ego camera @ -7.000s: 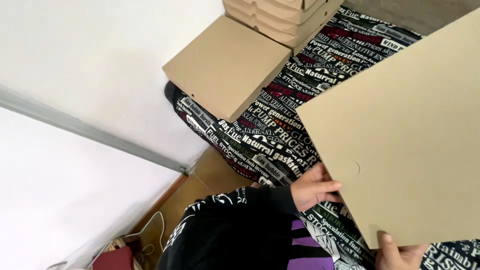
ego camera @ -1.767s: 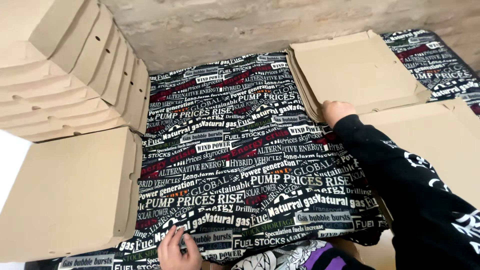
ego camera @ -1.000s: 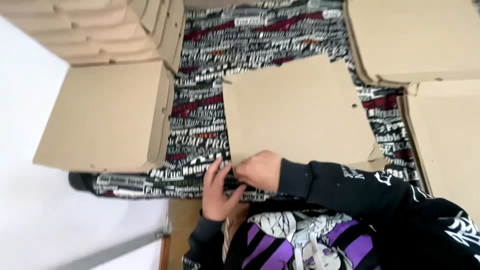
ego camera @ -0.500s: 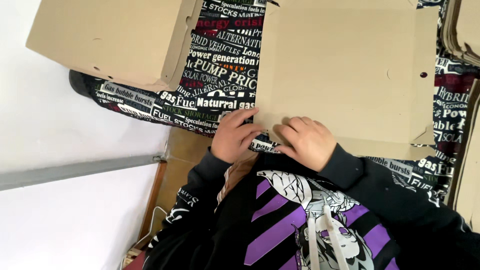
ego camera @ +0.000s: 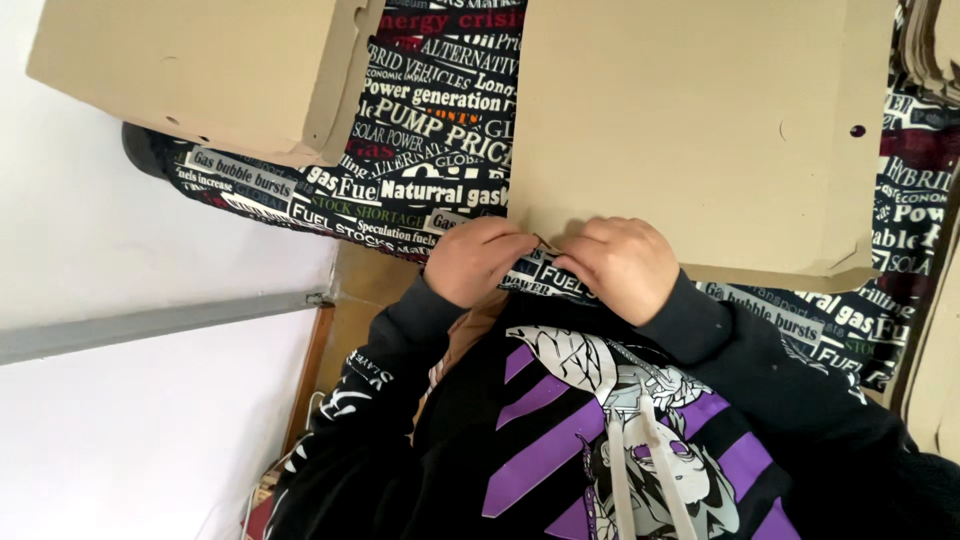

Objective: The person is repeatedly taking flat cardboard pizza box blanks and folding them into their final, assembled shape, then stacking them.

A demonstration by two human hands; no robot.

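Note:
A flat brown cardboard sheet lies on a black cloth printed with words. My left hand and my right hand meet at the sheet's near edge, close to my chest. The fingertips of both hands pinch a small flap of the cardboard between them. My black sleeves and a black and purple hoodie fill the lower part of the view.
A folded cardboard box sits at the upper left on the cloth. More cardboard pieces line the right edge. A white wall with a grey rail is on the left, and a brown wooden surface shows below the cloth.
The cardboard sheet was pulled from the right pile to the cloth in front of me. Both hands have come together at its near edge and now pinch a flap.

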